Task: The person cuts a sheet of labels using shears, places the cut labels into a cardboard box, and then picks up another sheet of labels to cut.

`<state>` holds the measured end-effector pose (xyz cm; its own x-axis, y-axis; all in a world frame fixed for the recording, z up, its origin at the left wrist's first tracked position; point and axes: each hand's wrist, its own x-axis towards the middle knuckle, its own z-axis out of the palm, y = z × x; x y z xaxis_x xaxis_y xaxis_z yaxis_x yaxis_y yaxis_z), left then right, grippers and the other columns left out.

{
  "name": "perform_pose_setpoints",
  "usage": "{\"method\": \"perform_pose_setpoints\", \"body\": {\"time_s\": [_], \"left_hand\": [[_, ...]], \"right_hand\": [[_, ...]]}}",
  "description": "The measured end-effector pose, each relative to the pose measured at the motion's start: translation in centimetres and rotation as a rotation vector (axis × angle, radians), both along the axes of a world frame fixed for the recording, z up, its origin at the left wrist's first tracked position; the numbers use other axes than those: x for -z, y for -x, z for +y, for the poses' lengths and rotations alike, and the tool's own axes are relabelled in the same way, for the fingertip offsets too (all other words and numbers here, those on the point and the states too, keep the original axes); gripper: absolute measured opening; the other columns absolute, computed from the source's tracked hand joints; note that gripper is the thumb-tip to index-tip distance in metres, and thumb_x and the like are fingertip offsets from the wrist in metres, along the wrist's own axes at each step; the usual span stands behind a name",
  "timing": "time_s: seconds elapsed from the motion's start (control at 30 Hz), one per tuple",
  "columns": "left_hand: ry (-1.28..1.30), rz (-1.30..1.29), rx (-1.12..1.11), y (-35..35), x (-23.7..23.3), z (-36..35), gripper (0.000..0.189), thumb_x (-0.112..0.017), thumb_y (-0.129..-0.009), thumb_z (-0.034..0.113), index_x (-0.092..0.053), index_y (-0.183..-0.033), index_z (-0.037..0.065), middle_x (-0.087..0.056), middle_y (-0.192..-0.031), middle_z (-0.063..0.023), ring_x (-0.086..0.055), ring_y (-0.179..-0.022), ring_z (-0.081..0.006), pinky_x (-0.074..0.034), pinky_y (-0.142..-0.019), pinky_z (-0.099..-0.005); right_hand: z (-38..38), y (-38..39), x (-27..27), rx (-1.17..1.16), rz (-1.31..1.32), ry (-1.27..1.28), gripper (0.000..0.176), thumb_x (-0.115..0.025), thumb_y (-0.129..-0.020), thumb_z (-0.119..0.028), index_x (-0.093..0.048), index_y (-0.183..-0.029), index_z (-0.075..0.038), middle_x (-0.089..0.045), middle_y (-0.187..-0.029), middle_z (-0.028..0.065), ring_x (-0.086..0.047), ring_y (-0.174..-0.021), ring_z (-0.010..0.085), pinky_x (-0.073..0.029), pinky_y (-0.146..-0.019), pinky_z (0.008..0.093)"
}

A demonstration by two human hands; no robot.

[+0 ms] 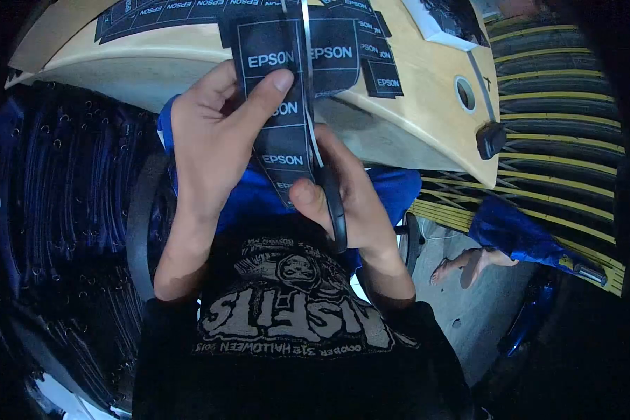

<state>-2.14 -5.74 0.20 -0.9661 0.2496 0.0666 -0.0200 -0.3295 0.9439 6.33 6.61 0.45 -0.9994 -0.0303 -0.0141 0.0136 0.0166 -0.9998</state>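
Wooden table (427, 119) — left hand (213, 140): one label strip (283, 143) (right hand (365, 218): one scissors (334, 208)).

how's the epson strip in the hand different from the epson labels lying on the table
The strip is pinched in the left hand and held up; the loose labels lie flat on the table, untouched. The scissors in the right hand have their blades along the strip, not the loose labels. Both are black with white EPSON print.
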Motion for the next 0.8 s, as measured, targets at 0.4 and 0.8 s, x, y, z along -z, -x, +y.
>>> {"method": "perform_pose_setpoints", "body": {"time_s": [0.4, 0.8], "left_hand": [[-0.003, 0.036, -0.064, -0.12, 0.34, -0.03, 0.014, -0.062, -0.084, 0.008, -0.064, -0.092, -0.003, -0.065, -0.077, -0.0037, -0.055, -0.066, -0.0026, -0.044, -0.058, -0.0162], [-0.029, 0.018, -0.029, 0.10, 0.60, -0.08, 0.014, -0.062, -0.084, 0.007, -0.064, -0.093, -0.004, -0.065, -0.077, -0.0036, -0.055, -0.065, -0.0025, -0.043, -0.057, -0.0168]], "right_hand": [[-0.16, 0.10, 0.17, -0.004, -0.031, -0.019, 0.058, -0.071, -0.078, -0.032, -0.046, -0.116, 0.003, -0.055, -0.096, 0.0088, -0.053, -0.088, 0.0150, -0.042, -0.078, 0.0273], [-0.28, 0.54, 0.07, 0.031, 0.007, -0.045, 0.057, -0.071, -0.078, -0.032, -0.047, -0.115, 0.003, -0.056, -0.095, 0.0080, -0.053, -0.087, 0.0143, -0.042, -0.078, 0.0260]]}}
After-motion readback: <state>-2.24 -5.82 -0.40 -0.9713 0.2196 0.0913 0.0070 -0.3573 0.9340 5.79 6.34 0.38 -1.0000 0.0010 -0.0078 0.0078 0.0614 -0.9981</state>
